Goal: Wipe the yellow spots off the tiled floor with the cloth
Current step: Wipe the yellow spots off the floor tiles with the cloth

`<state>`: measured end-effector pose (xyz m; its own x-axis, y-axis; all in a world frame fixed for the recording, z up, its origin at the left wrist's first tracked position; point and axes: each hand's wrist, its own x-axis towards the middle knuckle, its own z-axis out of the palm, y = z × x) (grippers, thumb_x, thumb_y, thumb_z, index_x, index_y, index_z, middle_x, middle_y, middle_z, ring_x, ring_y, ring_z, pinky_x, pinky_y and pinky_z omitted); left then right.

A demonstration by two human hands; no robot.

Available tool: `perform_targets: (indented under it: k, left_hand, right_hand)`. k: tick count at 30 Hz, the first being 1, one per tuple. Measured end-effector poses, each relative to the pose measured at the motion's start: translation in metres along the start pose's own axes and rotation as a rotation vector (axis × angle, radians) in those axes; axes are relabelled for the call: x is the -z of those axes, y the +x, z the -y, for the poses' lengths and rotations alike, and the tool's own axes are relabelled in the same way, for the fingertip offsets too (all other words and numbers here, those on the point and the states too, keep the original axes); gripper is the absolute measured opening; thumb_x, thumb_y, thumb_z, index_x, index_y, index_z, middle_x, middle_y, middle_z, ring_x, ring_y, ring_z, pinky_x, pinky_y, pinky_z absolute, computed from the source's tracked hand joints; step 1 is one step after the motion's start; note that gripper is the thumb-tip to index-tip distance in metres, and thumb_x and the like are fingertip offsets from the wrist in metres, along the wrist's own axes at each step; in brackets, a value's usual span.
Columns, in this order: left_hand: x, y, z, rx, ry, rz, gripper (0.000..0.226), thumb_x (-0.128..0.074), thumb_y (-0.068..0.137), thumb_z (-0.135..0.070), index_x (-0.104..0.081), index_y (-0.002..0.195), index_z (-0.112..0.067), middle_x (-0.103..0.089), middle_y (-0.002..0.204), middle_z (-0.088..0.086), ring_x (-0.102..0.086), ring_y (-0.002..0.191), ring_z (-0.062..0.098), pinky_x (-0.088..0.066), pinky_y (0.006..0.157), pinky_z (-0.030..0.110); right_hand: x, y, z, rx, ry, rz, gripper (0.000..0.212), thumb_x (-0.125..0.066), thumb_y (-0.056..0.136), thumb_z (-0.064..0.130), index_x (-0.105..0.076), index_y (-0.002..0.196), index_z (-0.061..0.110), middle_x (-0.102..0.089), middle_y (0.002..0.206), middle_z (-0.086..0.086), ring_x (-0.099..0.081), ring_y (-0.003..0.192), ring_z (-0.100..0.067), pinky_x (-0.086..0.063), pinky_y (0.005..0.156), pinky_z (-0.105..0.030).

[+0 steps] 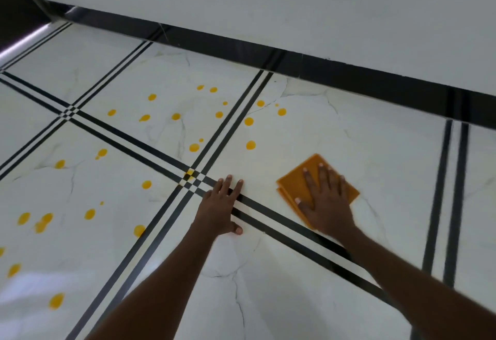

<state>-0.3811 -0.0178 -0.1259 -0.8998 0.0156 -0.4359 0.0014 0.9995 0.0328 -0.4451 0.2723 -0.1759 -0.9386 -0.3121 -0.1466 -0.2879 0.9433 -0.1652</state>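
Many yellow spots (248,121) remain; your right hand (326,202), spread flat on the folded cloth (295,181), may smear them, while your left hand (218,209), spread on the tiled floor (268,272), may slip.

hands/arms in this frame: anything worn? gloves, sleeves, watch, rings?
Both bare. Left hand and right hand: no gloves, no rings visible. Both forearms are uncovered as far as the frame's bottom edge, with no sleeve, watch or band in view. Fingernails are short and unpainted.

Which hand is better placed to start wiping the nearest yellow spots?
Right. The right hand lies flat on the folded orange cloth, just below the closest spot. The left hand rests bare on the tiled floor, seemingly as support.
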Motion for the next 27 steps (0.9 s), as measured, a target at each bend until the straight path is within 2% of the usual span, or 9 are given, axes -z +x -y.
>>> perform_targets:
  k: [3, 7, 8, 10, 13, 16, 19, 23, 27]
  left_hand:
    - [0.0, 0.011, 0.016, 0.031, -0.022, 0.003, 0.149, -0.084, 0.061, -0.066, 0.019, 0.159, -0.021, 0.024, 0.166, 0.013, 0.018, 0.154, 0.032, -0.005, 0.125, 0.051]
    - [-0.008, 0.03, 0.025, 0.054, -0.006, 0.018, 0.154, -0.083, 0.057, -0.07, 0.023, 0.157, -0.023, 0.029, 0.164, 0.013, 0.022, 0.153, 0.034, 0.0, 0.125, 0.054]
    - [-0.009, 0.03, 0.026, 0.051, -0.011, 0.026, 0.153, -0.083, 0.057, -0.07, 0.024, 0.157, -0.024, 0.03, 0.163, 0.013, 0.022, 0.152, 0.034, 0.0, 0.125, 0.055]
    - [-0.009, 0.026, 0.028, 0.042, -0.014, 0.013, 0.153, -0.082, 0.058, -0.071, 0.025, 0.156, -0.025, 0.031, 0.163, 0.013, 0.022, 0.152, 0.034, 0.002, 0.125, 0.054]
    - [-0.006, 0.022, 0.029, 0.034, -0.038, -0.011, 0.152, -0.079, 0.057, -0.074, 0.027, 0.155, -0.027, 0.034, 0.161, 0.011, 0.024, 0.152, 0.033, 0.006, 0.125, 0.052]
    - [-0.005, 0.022, 0.026, 0.051, -0.051, -0.001, 0.153, -0.08, 0.058, -0.073, 0.029, 0.154, -0.027, 0.036, 0.161, 0.011, 0.027, 0.151, 0.033, 0.007, 0.125, 0.052]
    - [-0.003, 0.024, 0.023, 0.053, -0.05, 0.032, 0.153, -0.082, 0.06, -0.069, 0.029, 0.154, -0.024, 0.038, 0.159, 0.013, 0.029, 0.149, 0.035, 0.005, 0.124, 0.055]
    - [-0.005, 0.027, 0.023, 0.045, -0.062, 0.061, 0.151, -0.084, 0.063, -0.064, 0.032, 0.153, -0.024, 0.045, 0.154, 0.012, 0.037, 0.144, 0.033, 0.01, 0.123, 0.055]
    - [-0.004, 0.025, 0.025, 0.044, -0.078, 0.075, 0.15, -0.083, 0.065, -0.063, 0.032, 0.153, -0.026, 0.045, 0.154, 0.011, 0.037, 0.145, 0.034, 0.009, 0.124, 0.055]
  right_hand:
    - [0.01, 0.076, -0.019, -0.057, -0.007, -0.047, 0.085, -0.027, 0.092, 0.069, -0.034, 0.16, 0.019, -0.035, 0.16, -0.03, -0.037, 0.144, -0.052, -0.026, 0.117, -0.069]
    - [0.032, 0.18, -0.004, -0.187, 0.006, 0.001, 0.082, -0.022, 0.096, 0.07, -0.02, 0.164, 0.023, -0.017, 0.167, -0.029, -0.02, 0.153, -0.049, -0.014, 0.122, -0.069]
    - [0.026, 0.194, 0.017, -0.162, -0.031, -0.06, 0.078, -0.024, 0.099, 0.067, -0.028, 0.162, 0.02, -0.026, 0.163, -0.031, -0.029, 0.149, -0.051, -0.022, 0.119, -0.071]
    - [0.013, 0.192, 0.06, -0.043, -0.098, -0.09, 0.077, -0.027, 0.098, 0.064, -0.041, 0.157, 0.016, -0.041, 0.155, -0.034, -0.045, 0.138, -0.055, -0.033, 0.111, -0.074]
    - [0.014, 0.136, 0.069, 0.178, -0.056, 0.069, 0.083, -0.021, 0.094, 0.072, -0.02, 0.164, 0.028, -0.024, 0.168, -0.022, -0.026, 0.153, -0.045, -0.019, 0.121, -0.065]
    - [0.019, 0.095, 0.017, 0.116, -0.053, 0.053, 0.083, -0.017, 0.095, 0.074, -0.028, 0.163, 0.027, -0.03, 0.166, -0.021, -0.031, 0.151, -0.043, -0.025, 0.12, -0.062]
    - [0.037, 0.148, -0.003, -0.036, -0.048, 0.026, 0.09, -0.015, 0.09, 0.075, -0.027, 0.163, 0.024, -0.029, 0.165, -0.025, -0.031, 0.149, -0.048, -0.024, 0.118, -0.066]
    - [0.041, 0.254, 0.053, -0.071, 0.013, 0.018, 0.1, -0.005, 0.085, 0.08, -0.024, 0.163, 0.021, -0.024, 0.165, -0.029, -0.025, 0.15, -0.053, -0.016, 0.12, -0.07]
    - [0.019, 0.232, 0.128, 0.185, -0.059, 0.054, 0.085, -0.017, 0.094, 0.074, -0.013, 0.165, 0.028, -0.012, 0.172, -0.018, -0.012, 0.157, -0.043, -0.009, 0.124, -0.066]
